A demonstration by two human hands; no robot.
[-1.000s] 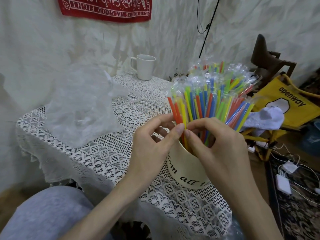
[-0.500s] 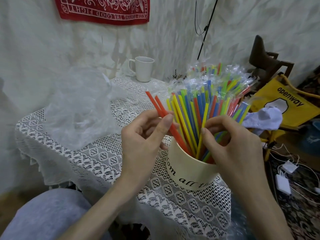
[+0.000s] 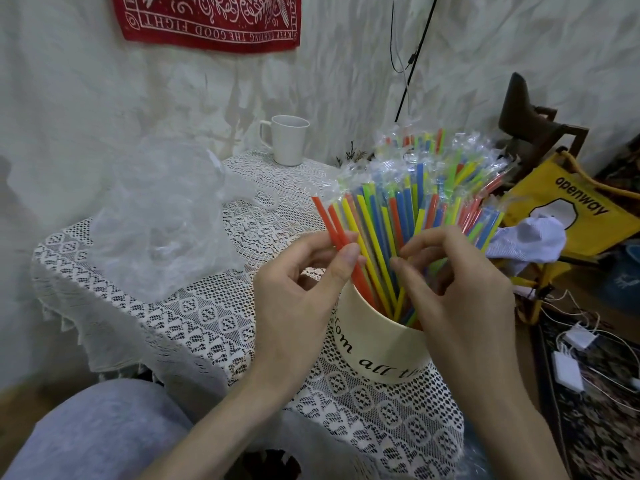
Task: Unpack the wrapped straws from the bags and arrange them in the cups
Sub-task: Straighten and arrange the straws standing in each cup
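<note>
Still wrapped, bright straws (image 3: 408, 216) fanned in cup (image 3: 377, 344)

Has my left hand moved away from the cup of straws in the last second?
Yes. The left hand has drawn left, away from the cup, fanning orange straws outward.

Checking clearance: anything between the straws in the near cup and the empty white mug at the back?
Nothing solid. Bare lace tablecloth runs from the straws in the lettered cup to the white mug. The crumpled plastic bag lies left of that line.
</note>
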